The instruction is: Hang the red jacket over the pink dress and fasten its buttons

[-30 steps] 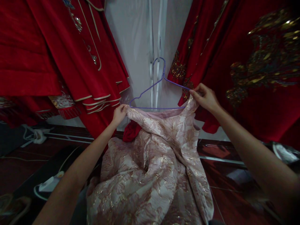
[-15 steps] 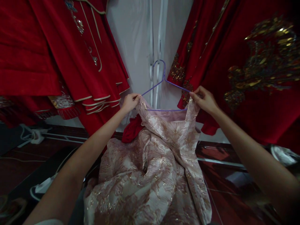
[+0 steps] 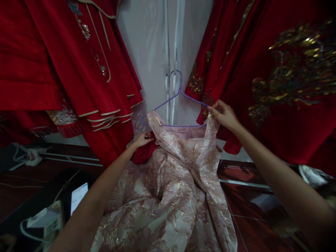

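Observation:
A pale pink dress with gold brocade flowers hangs by its straps from a thin purple hanger. My right hand pinches the right strap at the hanger's right end. Lower on the other side, my left hand has its fingers closed at the upper edge of a bunched red cloth beside the bodice. The left strap sits over the hanger, whose left tip sticks out past it.
Red garments with pale piping hang on the left, and a red garment with gold sequins hangs on the right. Pale vertical rails stand behind the hanger. Low on the left are a lit phone and a power strip.
My left hand has let go of the left strap and moved down to the red cloth. My right hand stays on the right strap. The phone has come into view.

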Motion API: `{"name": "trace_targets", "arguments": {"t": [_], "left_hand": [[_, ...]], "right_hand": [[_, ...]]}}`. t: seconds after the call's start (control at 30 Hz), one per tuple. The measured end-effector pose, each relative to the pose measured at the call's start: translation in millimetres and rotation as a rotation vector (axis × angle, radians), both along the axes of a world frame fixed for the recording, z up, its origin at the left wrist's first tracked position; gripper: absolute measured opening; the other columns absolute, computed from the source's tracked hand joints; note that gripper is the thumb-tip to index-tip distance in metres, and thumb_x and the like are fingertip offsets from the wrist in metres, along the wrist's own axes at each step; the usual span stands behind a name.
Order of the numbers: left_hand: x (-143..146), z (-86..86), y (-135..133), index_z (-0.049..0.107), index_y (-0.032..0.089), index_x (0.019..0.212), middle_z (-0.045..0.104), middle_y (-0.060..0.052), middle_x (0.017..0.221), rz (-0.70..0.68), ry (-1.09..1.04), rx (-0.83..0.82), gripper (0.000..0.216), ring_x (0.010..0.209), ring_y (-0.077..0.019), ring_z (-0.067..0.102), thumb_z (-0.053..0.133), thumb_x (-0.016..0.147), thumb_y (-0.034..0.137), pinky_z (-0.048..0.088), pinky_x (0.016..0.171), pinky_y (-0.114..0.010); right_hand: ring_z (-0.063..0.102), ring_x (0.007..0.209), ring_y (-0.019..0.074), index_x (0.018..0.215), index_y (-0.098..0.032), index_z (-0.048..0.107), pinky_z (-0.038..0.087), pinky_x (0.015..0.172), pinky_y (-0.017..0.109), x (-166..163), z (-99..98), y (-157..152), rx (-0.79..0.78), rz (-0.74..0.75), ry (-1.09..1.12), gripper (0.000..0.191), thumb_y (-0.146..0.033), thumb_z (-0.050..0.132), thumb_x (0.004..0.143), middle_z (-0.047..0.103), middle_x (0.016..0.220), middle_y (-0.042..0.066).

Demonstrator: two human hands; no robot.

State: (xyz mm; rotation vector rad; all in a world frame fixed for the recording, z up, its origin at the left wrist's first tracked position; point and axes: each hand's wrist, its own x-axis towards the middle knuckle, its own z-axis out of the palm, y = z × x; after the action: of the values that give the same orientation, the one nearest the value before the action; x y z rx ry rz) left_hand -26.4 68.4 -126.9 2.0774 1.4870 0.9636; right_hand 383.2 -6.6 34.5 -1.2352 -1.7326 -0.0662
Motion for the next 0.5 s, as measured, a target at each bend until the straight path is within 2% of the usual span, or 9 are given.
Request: {"name": "trace_targets", "arguments": {"t": [0.1,0.2,0.3,0.4,0.43,0.5], "left_hand": [[7,-6.7,1,0.056,0.016,0.069,0.061,-0.002,0.071,-0.053,0.037,0.012,0.025,0.074,-0.0172,0.058,0.067,0.063,0.038,0.046,0.073,-0.029],[4,7.5,4,0.056,0.015,0.076,0.060,-0.001,0.072,-0.071,-0.084,0.031,0.027,0.070,-0.0150,0.057,0.065,0.066,0.039,0.045,0.069,-0.027],[-11,39.0,2,0.058,0.015,0.082,0.063,-0.002,0.074,-0.108,-0.211,-0.101,0.035,0.070,-0.0150,0.058,0.071,0.061,0.039,0.046,0.066,-0.026],[-33,78.5,-2,0.063,0.014,0.073,0.063,-0.001,0.064,-0.173,-0.112,-0.346,0.032,0.061,-0.0148,0.057,0.075,0.055,0.037,0.044,0.059,-0.024],[-40,91.9,-4,0.064,0.015,0.067,0.061,0.000,0.059,-0.177,-0.063,-0.370,0.029,0.058,-0.0146,0.056,0.076,0.054,0.037,0.043,0.057,-0.024],[-48,117.8,-6,0.065,0.015,0.064,0.061,0.001,0.056,-0.104,-0.110,-0.323,0.025,0.056,-0.0150,0.056,0.075,0.053,0.035,0.043,0.057,-0.025]], "right_hand": [[0.054,0.060,0.0158,0.072,-0.021,0.049,0.037,0.054,0.027,1,-0.5,1,0.009,0.015,0.003,0.030,-0.049,0.054,0.079,0.060,0.067,0.002],[0.054,0.061,0.0158,0.072,-0.021,0.048,0.037,0.055,0.027,2,-1.7,3,0.021,0.018,0.005,0.030,-0.049,0.055,0.079,0.060,0.068,0.001],[0.053,0.060,0.0147,0.071,-0.021,0.048,0.037,0.055,0.026,4,-3.0,5,0.019,0.041,0.019,0.030,-0.049,0.055,0.079,0.060,0.067,0.001],[0.051,0.057,0.0135,0.070,-0.021,0.046,0.037,0.054,0.026,4,-3.5,7,0.007,0.070,0.045,0.031,-0.050,0.056,0.078,0.059,0.065,0.000],[0.051,0.056,0.0132,0.070,-0.021,0.046,0.037,0.054,0.026,4,-3.2,7,0.006,0.075,0.054,0.032,-0.050,0.056,0.078,0.058,0.064,-0.001],[0.050,0.055,0.0129,0.069,-0.021,0.045,0.037,0.054,0.026,2,-1.9,5,0.001,0.083,0.062,0.032,-0.050,0.056,0.078,0.058,0.063,-0.001]]}}
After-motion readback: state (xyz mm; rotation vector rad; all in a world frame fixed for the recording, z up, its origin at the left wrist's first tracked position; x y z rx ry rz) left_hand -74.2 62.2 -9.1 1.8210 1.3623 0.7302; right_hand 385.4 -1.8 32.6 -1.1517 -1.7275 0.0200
